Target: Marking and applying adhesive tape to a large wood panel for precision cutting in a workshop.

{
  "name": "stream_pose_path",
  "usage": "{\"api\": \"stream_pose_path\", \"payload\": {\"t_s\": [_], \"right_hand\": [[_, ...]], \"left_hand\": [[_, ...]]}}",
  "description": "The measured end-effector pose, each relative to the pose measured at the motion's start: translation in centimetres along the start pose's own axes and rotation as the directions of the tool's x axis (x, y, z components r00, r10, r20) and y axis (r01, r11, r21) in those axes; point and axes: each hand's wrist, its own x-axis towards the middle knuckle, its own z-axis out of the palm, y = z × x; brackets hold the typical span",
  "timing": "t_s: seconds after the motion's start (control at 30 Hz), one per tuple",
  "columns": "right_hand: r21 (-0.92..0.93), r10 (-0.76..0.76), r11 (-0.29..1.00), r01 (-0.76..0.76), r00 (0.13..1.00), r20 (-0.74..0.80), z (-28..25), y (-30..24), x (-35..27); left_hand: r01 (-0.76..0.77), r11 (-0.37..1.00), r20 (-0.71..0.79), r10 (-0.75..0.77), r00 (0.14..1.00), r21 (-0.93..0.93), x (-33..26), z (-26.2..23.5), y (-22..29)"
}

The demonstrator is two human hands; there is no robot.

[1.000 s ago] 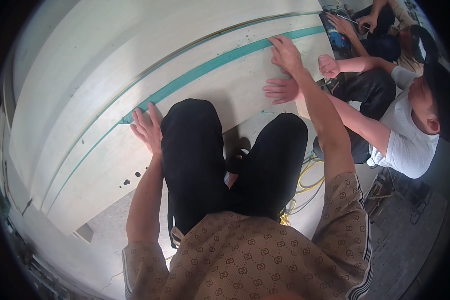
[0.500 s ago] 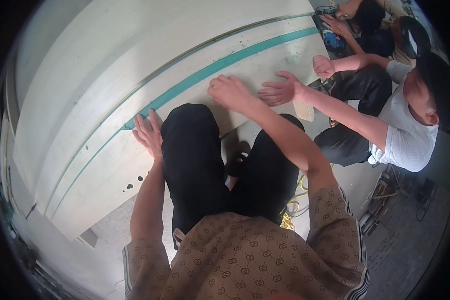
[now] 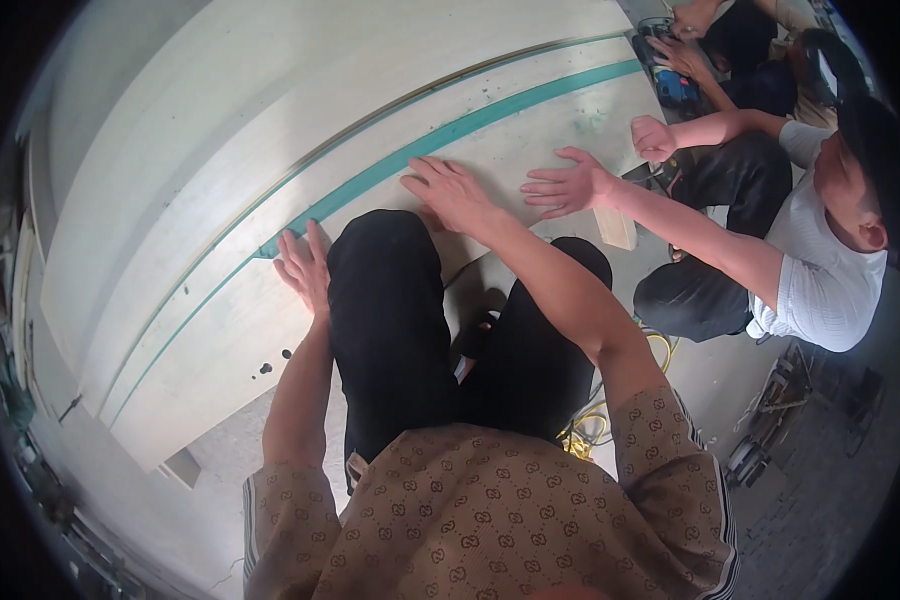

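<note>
Strip of green (image 3: 470, 124) runs lengthwise along the pale board (image 3: 220, 335), slanting up rightward: left hand (image 3: 304, 270), open, fingers spread, at its lower-left end; right hand (image 3: 452, 196), open too, nearer the middle, fingertips at the near edge.

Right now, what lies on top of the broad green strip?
The left hand has fingertips over its left end; the right hand has some over it farther right. The broad green strip beneath them is hidden.
</note>
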Motion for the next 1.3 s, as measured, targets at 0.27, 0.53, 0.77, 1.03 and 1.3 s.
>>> {"api": "stream_pose_path", "payload": {"t_s": [0.27, 0.53, 0.77, 1.03, 1.3], "right_hand": [[0.042, -0.015, 0.999, 0.013, 0.999, 0.049, 0.1, 0.9, -0.2], [0.011, -0.056, 0.998, 0.056, 0.998, -0.043, 0.1, 1.0, -0.8], [0.05, -0.004, 0.999, 0.003, 1.0, 0.012, -1.4, 0.5, -1.7], [0.085, 0.039, 0.995, -0.059, 0.974, 0.222, -2.1, 0.7, -2.0], [0.072, 0.046, 0.995, -0.069, 0.956, 0.29, -3.3, 0.1, -2.2]], "left_hand": [[-0.016, 1.0, -0.03, 0.016, 0.999, 0.013, 0.2, 0.1, 0.3], [-0.03, 0.998, -0.007, 0.029, 1.0, -0.058, 0.0, -0.9, 0.4], [-0.025, 0.999, 0.007, 0.025, 1.0, -0.032, 0.0, -1.1, 1.1], [-0.017, 1.0, 0.005, 0.017, 1.0, -0.022, 0.1, -1.1, 1.2], [-0.018, 0.999, 0.012, 0.019, 1.0, -0.032, 0.0, -1.2, 1.1]]}}
